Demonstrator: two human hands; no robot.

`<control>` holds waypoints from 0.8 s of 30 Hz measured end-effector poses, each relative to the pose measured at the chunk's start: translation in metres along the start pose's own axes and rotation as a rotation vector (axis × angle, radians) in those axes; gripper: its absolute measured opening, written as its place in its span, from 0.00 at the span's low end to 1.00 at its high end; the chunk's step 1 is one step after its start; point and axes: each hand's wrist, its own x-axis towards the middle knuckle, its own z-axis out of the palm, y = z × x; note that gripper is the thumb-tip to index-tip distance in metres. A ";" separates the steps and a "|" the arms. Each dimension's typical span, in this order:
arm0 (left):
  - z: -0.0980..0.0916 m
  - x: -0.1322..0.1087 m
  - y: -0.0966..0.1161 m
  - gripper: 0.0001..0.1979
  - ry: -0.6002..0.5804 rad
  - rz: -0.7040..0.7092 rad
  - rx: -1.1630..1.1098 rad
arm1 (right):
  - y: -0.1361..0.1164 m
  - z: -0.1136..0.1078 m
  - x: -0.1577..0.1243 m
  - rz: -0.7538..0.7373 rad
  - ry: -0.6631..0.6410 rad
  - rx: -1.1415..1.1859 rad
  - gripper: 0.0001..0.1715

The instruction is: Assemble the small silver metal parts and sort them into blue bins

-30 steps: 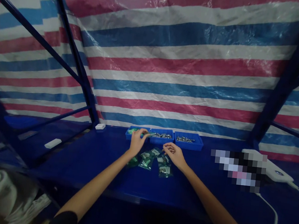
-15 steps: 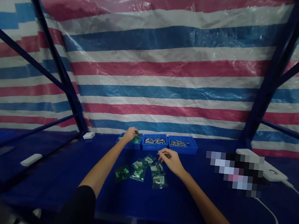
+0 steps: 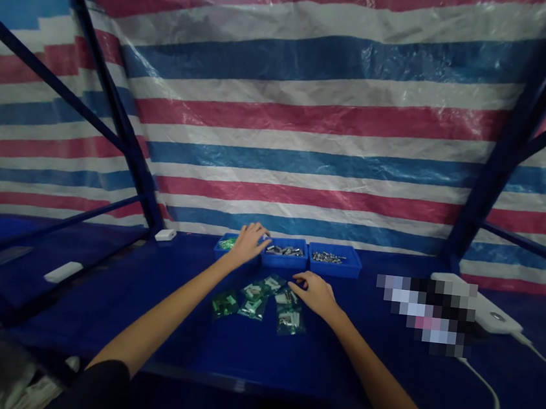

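My left hand (image 3: pixel 249 242) hovers over the border between the left blue bin (image 3: pixel 242 259) and the middle blue bin (image 3: pixel 286 262). Its thumb and fingers are apart, with nothing visible in them. Green pieces (image 3: pixel 227 243) fill the left bin, partly covered by that hand; silver metal cylinders (image 3: pixel 285 251) lie in the middle one. Beside the small clear plastic bags (image 3: pixel 288 322), my right hand (image 3: pixel 317 294) rests low with curved fingers, a gap between thumb and forefinger, and nothing seen in it. Several bags lie on the blue table, holding green and pale pieces.
A right-hand blue bin (image 3: pixel 334 269) holds small metal parts (image 3: pixel 328 257). To the right lie a pixelated object (image 3: pixel 427 312) and a white device (image 3: pixel 491 311) with a cable. White boxes (image 3: pixel 63 271) sit at left. Blue frame posts (image 3: pixel 489 188) and striped sheeting (image 3: pixel 311 124) enclose the table.
My left hand has moved right, out of the left bin toward the middle bin, and its fingers have spread. My right hand stays near the bags. The camera view has tilted slightly down.
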 end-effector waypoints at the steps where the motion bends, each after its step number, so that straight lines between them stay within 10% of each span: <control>1: 0.001 -0.010 0.012 0.16 -0.056 0.093 -0.020 | 0.000 0.000 0.000 -0.005 -0.004 -0.006 0.19; 7: 0.033 -0.065 0.052 0.22 -0.314 0.023 -0.079 | 0.006 0.000 -0.001 -0.054 -0.013 0.028 0.17; 24: 0.048 -0.071 0.060 0.20 -0.121 -0.292 -0.418 | 0.019 0.015 0.007 -0.091 -0.028 0.208 0.20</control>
